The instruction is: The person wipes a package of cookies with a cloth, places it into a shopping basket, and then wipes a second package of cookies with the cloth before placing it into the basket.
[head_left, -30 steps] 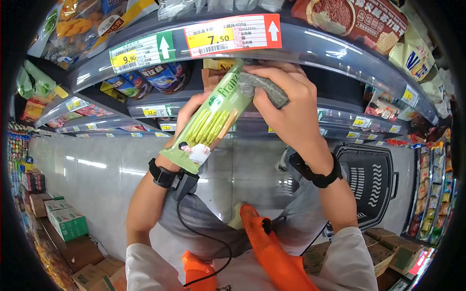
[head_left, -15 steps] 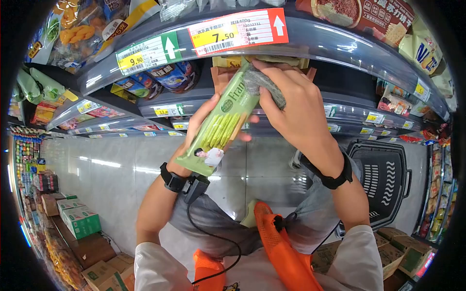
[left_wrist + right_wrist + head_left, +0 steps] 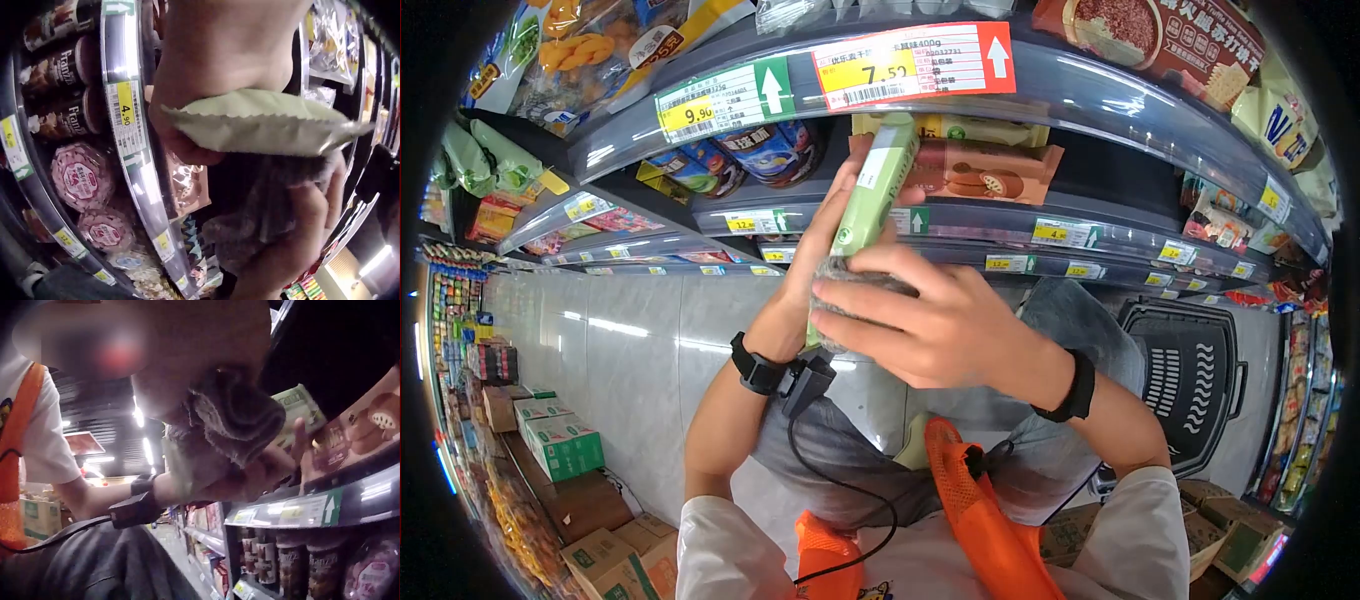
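- The shop shelving (image 3: 1060,95) fills the upper half of your head view. Its curved front rails run left to right, and you are holding everything in the air in front of them.
- A black shopping basket (image 3: 1190,380) stands on the floor at your right, well apart from both hands.
- The green biscuit packet (image 3: 878,175) stands nearly upright, edge-on to you. Its top end is just under the front rail of the upper shelf, and a brown biscuit packet (image 3: 990,172) on the shelf lies behind it.
- Your left hand (image 3: 825,235) is behind the green biscuit packet on its left side. The fingers are curled round the back and the thumb side presses the packet's lower edge, seen in the left wrist view (image 3: 269,125). It has a firm hold.
- Your right hand (image 3: 935,325) lies across the packet's lower end. Its fingers (image 3: 855,295) point left and are bent over, not spread.
- The grey cloth (image 3: 848,272) is bunched under those right fingers, which clamp it against the lower part of the packet. In the right wrist view the cloth (image 3: 240,419) bulges out of your grip.
- The red price label (image 3: 915,62) marked 7.50 sits on the upper rail just above the packet's top end.
- The green price label (image 3: 720,100) marked 9.90 is beside it to the left.
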The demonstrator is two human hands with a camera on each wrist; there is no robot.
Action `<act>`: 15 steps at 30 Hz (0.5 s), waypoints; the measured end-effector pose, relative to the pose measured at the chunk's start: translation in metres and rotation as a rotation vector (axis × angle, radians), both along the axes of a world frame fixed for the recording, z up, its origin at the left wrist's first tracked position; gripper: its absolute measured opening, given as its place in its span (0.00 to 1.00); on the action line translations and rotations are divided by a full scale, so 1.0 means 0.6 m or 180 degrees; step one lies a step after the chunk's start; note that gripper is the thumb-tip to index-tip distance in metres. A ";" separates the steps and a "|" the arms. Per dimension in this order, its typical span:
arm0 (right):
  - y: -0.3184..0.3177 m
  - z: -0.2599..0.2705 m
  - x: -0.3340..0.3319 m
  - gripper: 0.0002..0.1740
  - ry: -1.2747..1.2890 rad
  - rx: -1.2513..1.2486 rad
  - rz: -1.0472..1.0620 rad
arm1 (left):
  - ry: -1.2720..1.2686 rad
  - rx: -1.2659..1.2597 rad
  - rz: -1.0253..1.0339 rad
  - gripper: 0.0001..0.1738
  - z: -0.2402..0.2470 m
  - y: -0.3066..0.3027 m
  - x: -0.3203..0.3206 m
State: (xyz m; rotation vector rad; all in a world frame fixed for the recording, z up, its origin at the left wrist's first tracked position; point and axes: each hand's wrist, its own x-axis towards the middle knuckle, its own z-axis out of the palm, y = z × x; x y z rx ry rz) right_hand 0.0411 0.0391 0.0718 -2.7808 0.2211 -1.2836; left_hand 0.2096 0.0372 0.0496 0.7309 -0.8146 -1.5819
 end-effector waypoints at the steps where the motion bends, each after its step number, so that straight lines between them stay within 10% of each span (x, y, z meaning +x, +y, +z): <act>1: -0.001 0.005 -0.006 0.18 0.0157 -0.0015 -0.0014 | -0.0004 -0.0037 -0.0086 0.27 -0.001 0.000 0.004; 8: -0.080 0.018 -0.040 0.18 -0.0100 -0.0045 -0.1161 | -0.0616 0.0082 0.0017 0.30 0.004 0.003 -0.002; 15: 0.024 -0.015 0.009 0.14 -0.0143 -0.0014 0.0216 | -0.0410 0.0019 0.0037 0.28 -0.017 -0.007 0.018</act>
